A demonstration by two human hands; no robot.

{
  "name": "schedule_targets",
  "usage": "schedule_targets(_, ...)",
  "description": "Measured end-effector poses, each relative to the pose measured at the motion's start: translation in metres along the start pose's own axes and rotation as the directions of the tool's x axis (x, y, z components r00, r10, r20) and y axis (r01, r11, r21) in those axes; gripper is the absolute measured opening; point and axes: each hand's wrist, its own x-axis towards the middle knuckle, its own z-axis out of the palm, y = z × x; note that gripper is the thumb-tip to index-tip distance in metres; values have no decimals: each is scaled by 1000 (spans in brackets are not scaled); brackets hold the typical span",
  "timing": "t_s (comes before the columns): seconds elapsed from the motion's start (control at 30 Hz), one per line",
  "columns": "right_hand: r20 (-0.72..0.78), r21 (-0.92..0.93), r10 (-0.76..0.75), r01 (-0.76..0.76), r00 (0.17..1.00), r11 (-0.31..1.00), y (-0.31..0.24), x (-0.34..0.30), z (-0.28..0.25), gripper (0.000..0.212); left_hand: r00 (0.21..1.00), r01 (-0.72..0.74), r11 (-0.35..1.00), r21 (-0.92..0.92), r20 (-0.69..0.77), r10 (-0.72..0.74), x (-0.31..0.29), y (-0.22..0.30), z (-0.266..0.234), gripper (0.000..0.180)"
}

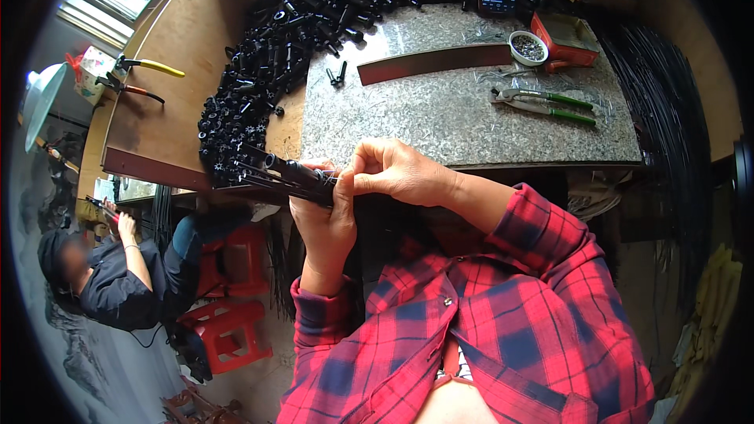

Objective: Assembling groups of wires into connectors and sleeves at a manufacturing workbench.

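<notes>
Left hand (pixel 323 224): grip closed round a smooth black tube (pixel 284 166) and a bunch of thin black rods (pixel 263 181), ends poking out toward your 10 o'clock. Right hand (pixel 400 173): thumb and forefinger pressed together near the tube; can't tell what's between them. Fine pale strands (pixel 331 176) show beside the fingertips.

Clock from your hands: 12, small black pieces (pixel 336 77) on the speckled stone worktop (pixel 408 129); 1, a long flat reddish-brown strip (pixel 436 64); 2, green-handled pliers (pixel 542 104), a round white bowl (pixel 528 47) of tiny bits and an angular red box (pixel 567 53); 10 to 12, a heap of glossy black cylindrical parts (pixel 263 82). Long thin black strands (pixel 656 94) bunch past the right edge, nearer 3.

The worktop's straight front edge runs just beyond your hands; widest room for moving is the grainy stretch between it and strip. Heap and wooden sidewall (pixel 161 122) crowd 10 o'clock.
</notes>
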Motion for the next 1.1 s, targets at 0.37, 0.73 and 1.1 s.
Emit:
schedule_targets(0.37, 43, 61, 10, -12, 999, 998, 6, 0, 3, 21, 996, -92, 995, 48, -12, 93, -5, -6, 0, 24)
schedule_targets(0.73, 41, 128, -39, 34, 998, 991, 5, -6, 18, 27, 997, 75, 965, -251, -6, -80, -5, -2, -5, 26)
schedule_targets(1.1, -212, -66, -120, 108, 970, 992, -10, -16, 53, 31, 993, 102, 939, -330, -26, -116, -14, -6, 0, 29)
